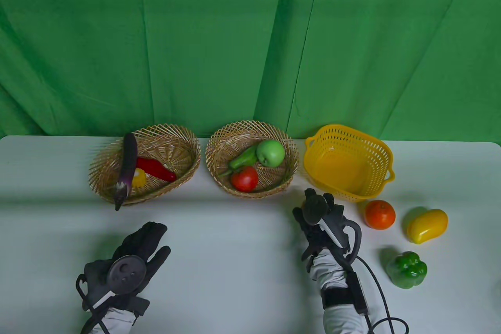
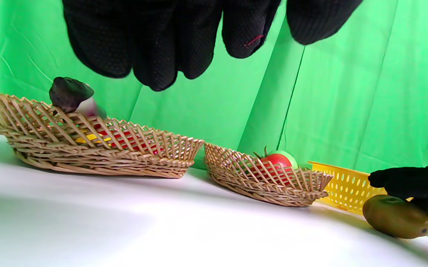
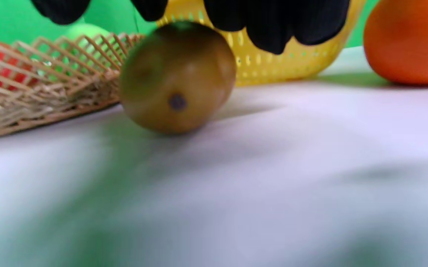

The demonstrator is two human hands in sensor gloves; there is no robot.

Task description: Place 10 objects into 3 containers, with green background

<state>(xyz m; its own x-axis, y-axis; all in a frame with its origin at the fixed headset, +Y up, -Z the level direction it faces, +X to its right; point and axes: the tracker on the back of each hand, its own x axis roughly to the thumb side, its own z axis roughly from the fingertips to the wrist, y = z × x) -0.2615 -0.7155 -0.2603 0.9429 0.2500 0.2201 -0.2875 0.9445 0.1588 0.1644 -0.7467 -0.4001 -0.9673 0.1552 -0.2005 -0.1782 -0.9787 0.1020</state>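
A brown-green kiwi lies on the white table between the middle wicker basket and the yellow plastic basket. My right hand is right over it and hides it in the table view. Its fingertips hang at the kiwi's top without wrapping its sides. The kiwi also shows in the left wrist view, resting on the table. My left hand is open and empty low over the front left; its fingers hang spread.
The left wicker basket holds an eggplant, a red chili and a yellow item. The middle one holds a green apple, a tomato and a green vegetable. An orange, mango and green pepper lie at the right.
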